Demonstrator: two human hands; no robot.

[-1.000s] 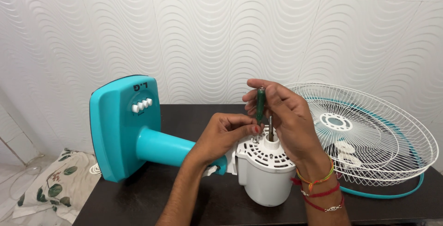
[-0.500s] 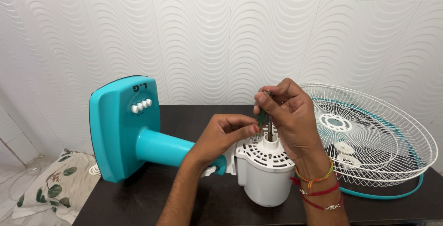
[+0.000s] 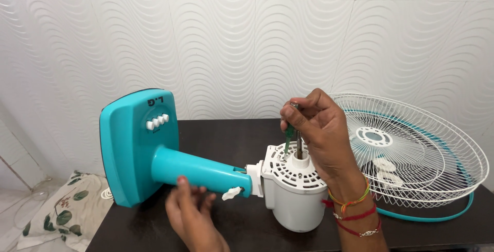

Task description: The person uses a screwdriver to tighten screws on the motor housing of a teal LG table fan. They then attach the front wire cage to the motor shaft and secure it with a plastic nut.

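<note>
Green-handled screwdriver (image 3: 289,131), pinched in the right hand (image 3: 319,133), met the white motor housing (image 3: 293,190) at frame centre; the loosely curled, empty left hand (image 3: 191,213) steadied the teal stem (image 3: 198,171), a screw-driving step apparently needing firm downward turning.

Turquoise fan base (image 3: 135,144) and neck (image 3: 198,171); white vented motor housing (image 3: 294,193); green-handled screwdriver (image 3: 289,131); white wire grille (image 3: 411,146) rimmed turquoise, far right; dark brown table (image 3: 247,226); wavy white wall (image 3: 247,36); leaf-printed cloth (image 3: 56,213), near left.

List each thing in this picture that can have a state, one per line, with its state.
Right hand: gripping green screwdriver, tip down at motor housing.
Left hand: under teal stem.
Fan base: tipped on its side.
Fan guards: detached, lying on table.
</note>
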